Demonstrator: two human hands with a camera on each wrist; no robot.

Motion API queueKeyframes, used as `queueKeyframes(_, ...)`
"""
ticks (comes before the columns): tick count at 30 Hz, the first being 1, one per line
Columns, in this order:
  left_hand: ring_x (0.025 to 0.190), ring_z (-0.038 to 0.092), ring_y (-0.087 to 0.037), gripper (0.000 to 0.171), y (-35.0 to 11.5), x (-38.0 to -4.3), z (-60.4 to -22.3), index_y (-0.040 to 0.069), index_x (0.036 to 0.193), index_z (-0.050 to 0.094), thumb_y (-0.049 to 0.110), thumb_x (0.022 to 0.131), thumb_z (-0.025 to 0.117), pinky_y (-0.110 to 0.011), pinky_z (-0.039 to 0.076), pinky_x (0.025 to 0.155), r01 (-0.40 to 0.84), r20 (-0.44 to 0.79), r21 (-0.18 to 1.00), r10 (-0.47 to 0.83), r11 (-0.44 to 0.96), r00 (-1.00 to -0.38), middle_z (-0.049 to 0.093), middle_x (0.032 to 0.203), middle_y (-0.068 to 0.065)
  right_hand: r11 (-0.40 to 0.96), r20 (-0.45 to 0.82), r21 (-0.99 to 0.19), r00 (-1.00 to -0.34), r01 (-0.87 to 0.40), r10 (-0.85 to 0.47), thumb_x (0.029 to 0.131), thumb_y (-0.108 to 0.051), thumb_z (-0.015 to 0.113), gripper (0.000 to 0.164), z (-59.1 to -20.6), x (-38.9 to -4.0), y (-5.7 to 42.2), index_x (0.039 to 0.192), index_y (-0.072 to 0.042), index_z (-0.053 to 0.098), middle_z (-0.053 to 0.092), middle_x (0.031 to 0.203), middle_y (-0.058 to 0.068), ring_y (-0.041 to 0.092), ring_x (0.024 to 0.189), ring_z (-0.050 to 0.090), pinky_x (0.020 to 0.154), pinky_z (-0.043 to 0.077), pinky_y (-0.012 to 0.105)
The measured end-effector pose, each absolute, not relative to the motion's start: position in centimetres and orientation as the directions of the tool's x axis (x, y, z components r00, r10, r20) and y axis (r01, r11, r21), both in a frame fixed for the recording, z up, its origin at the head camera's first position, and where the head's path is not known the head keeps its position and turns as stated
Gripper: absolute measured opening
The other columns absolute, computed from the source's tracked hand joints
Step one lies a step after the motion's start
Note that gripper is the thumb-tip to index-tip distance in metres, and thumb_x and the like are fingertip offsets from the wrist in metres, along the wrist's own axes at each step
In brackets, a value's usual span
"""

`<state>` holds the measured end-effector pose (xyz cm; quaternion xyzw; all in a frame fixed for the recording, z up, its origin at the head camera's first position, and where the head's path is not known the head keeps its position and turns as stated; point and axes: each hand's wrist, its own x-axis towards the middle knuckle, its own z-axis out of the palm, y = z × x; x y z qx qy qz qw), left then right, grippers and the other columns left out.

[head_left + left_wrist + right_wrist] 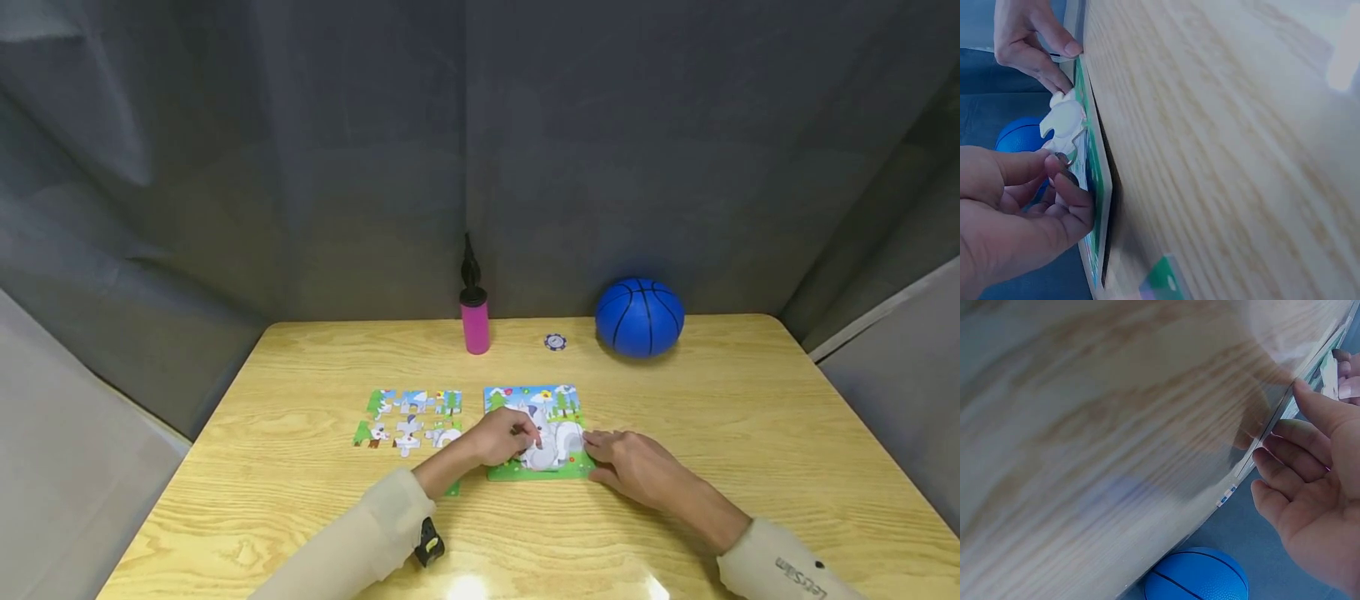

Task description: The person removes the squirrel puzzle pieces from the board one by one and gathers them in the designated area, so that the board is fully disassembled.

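Observation:
In the head view my left hand (497,437) reaches over the jigsaw puzzle board (504,473), which carries a squirrel-like animal picture with a green border. Between thumb and fingertips it pinches a whitish puzzle piece (1065,122), tilted up from the board in the left wrist view. My right hand (637,467) rests beside the board, its fingertips touching the right edge and the thumb near the lower right corner. Several loose puzzle pieces (408,426) lie in rows left of the board. A green-edged piece (453,489) is partly hidden by the left forearm.
Behind the board stand a pink hand pump (476,327) with a black top, a poker chip (555,342) and a blue ball (640,318). The wooden table (750,417) ends at a dark curtain (360,167).

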<state>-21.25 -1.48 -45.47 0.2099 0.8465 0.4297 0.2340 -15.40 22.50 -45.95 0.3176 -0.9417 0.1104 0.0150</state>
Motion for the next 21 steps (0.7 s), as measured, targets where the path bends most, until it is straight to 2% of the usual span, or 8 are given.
queueKeyframes(10, 0.059, 0.045, -0.013, 0.016, -2.2, -21.0, -44.0, 0.006, 0.092, 0.067, 0.004, 0.095, 0.052, -0.023, 0.037, 0.052, 0.126, -0.223, 0.856, 0.579, 0.502, -0.784, 0.054, 0.070, -0.004, 0.777, 0.097, -0.199, -0.801, -0.597, -0.591, 0.084, -0.021, 0.070, 0.041, -46.0, -15.5, 22.5, 0.116, 0.004, 0.065, 0.063, 0.122, 0.019, 0.032, 0.110, 0.063, 0.089, 0.051, 0.044)
queueKeyframes(13, 0.059, 0.044, -0.014, 0.017, -3.0, -21.0, -43.6, 0.006, 0.094, 0.067, 0.005, 0.096, 0.050, -0.023, 0.038, 0.053, 0.151, -0.215, 0.851, 0.594, 0.504, -0.775, 0.055, 0.071, -0.005, 0.779, 0.099, -0.194, -0.802, -0.596, -0.589, 0.084, -0.022, 0.070, 0.041, -46.0, -15.5, 22.5, 0.116, 0.004, 0.065, 0.063, 0.122, 0.019, 0.032, 0.110, 0.063, 0.090, 0.051, 0.044)
queueKeyframes(18, 0.051, 0.035, -0.012, 0.018, -5.0, -21.3, -42.8, 0.003, 0.097, 0.067, 0.005, 0.097, 0.049, -0.022, 0.031, 0.047, 0.187, -0.187, 0.852, 0.617, 0.489, -0.764, 0.057, 0.075, -0.015, 0.779, 0.109, -0.186, -0.800, -0.599, -0.590, 0.083, -0.022, 0.071, 0.041, -46.1, -15.4, 22.6, 0.115, 0.004, 0.066, 0.063, 0.122, 0.019, 0.033, 0.110, 0.063, 0.089, 0.051, 0.045)
queueKeyframes(21, 0.048, 0.030, -0.010, 0.018, -6.4, -21.5, -42.4, 0.001, 0.098, 0.067, 0.005, 0.097, 0.050, -0.021, 0.028, 0.045, 0.186, -0.190, 0.850, 0.617, 0.492, -0.764, 0.056, 0.076, -0.015, 0.779, 0.109, -0.183, -0.800, -0.600, -0.590, 0.083, -0.023, 0.071, 0.042, -46.1, -15.4, 22.6, 0.115, 0.004, 0.066, 0.063, 0.122, 0.019, 0.033, 0.110, 0.063, 0.089, 0.051, 0.045)
